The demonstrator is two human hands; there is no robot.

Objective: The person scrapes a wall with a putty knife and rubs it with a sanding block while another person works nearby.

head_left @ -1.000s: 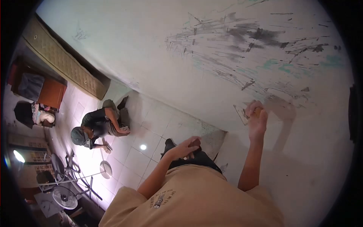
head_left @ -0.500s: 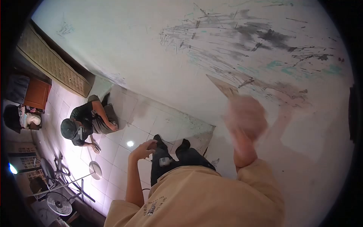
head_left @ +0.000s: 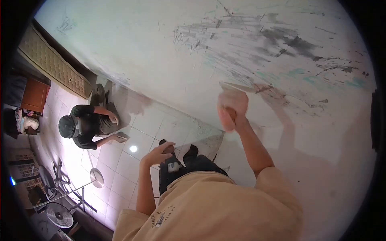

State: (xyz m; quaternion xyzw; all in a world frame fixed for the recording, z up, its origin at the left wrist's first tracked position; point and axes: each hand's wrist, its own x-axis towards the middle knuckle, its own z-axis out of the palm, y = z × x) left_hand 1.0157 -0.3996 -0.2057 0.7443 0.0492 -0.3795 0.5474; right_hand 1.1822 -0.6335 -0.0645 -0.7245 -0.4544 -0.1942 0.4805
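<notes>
My right hand [head_left: 232,109] is closed around the handle of a scraper [head_left: 237,86] with a wide, flat blade. The blade lies at the wall [head_left: 181,76], beside dark scratches and grey and green smears [head_left: 277,44]. Most of the handle is hidden in my fist. In front of my legs, my left hand [head_left: 160,153] hangs with its fingers apart and nothing in it.
A person in a dark cap [head_left: 86,126] crouches on the tiled floor at left, with a flat tool under one hand. Behind stand a mattress [head_left: 54,62], a wooden cabinet [head_left: 35,95] and a fan [head_left: 59,215]. Debris lies along the wall's foot.
My right hand has moved left with the scraper, and the blade has turned to lie more level. My left hand has shifted slightly. The crouching person's arms and head have moved.
</notes>
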